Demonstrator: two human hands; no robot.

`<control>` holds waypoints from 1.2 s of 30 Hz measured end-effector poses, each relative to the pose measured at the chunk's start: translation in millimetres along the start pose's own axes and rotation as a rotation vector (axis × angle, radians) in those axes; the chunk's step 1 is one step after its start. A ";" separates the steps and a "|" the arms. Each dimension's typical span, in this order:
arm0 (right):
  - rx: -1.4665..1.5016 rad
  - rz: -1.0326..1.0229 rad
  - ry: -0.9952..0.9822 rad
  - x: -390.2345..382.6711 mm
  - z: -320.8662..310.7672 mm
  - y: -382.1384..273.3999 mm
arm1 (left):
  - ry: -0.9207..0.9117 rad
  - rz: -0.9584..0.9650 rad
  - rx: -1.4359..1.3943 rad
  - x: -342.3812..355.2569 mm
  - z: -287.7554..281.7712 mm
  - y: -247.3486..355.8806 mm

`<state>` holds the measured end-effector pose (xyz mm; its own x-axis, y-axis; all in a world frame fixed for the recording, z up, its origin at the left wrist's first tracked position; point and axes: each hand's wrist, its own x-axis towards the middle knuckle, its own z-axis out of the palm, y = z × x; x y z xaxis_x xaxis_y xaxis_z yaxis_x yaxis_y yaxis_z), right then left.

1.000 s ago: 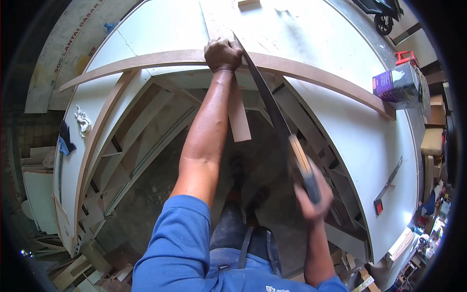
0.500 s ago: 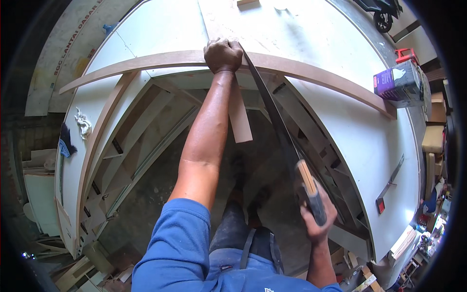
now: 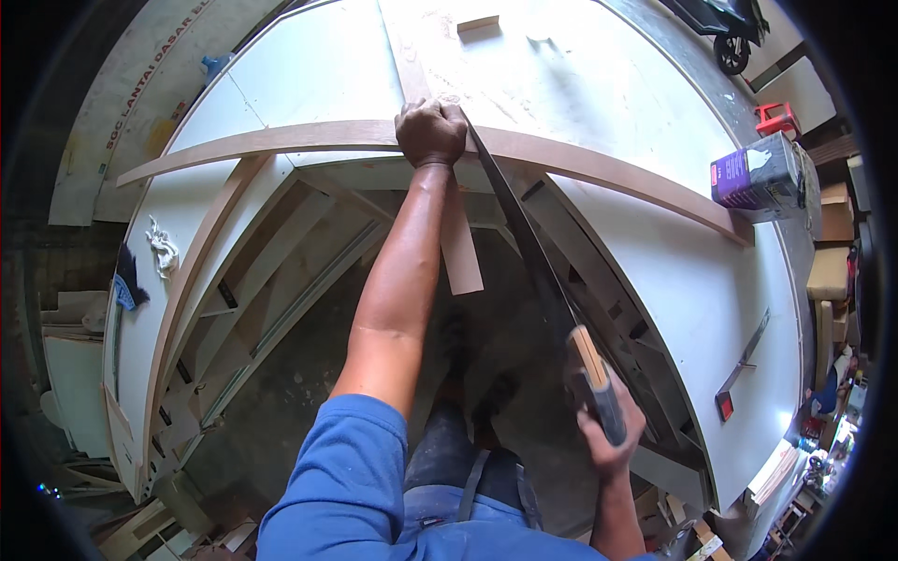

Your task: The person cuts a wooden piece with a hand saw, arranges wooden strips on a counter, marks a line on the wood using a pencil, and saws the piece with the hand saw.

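My left hand (image 3: 431,132) is closed over the spot where a long wooden strip (image 3: 290,138) crosses a second, shorter strip. The long strip lies across the white tabletop; the free end of the shorter strip (image 3: 462,259) hangs past the table edge over the floor. In my right hand (image 3: 613,425) is a handsaw (image 3: 524,234), gripped by its black and wood-coloured handle. The dark blade slants up and left, its tip end against the long strip just right of my left hand. The point of contact is partly hidden by my knuckles.
The white curved table (image 3: 645,122) wraps around a gap where I stand. A purple-and-grey box (image 3: 762,178) rests at the right by the strip's end. A try square (image 3: 744,366) lies on the right wing, a white rag (image 3: 162,248) on the left, a small wood block (image 3: 479,26) farther back.
The table and strips sit slightly lower in view. The saw handle and my right hand have shifted slightly down with them. My left hand keeps its hold on the strips.
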<state>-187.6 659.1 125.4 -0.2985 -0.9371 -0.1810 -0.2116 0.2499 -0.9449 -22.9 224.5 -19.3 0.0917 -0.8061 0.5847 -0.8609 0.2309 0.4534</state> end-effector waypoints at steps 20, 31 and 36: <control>0.016 -0.099 0.002 36.0 1.1 -20.3 | 0.051 0.042 0.007 5.4 0.0 -4.4; 0.012 -0.146 -0.017 90.2 37.1 -9.9 | -0.019 -0.022 0.034 2.0 0.5 -12.4; -0.009 -0.090 0.011 20.4 0.3 -15.7 | 0.022 0.038 0.016 2.6 1.1 -2.5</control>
<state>-190.1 636.0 136.5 -0.2878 -0.9532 -0.0927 -0.2462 0.1672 -0.9547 -21.1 221.2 -19.6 0.0695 -0.7847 0.6160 -0.8720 0.2521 0.4195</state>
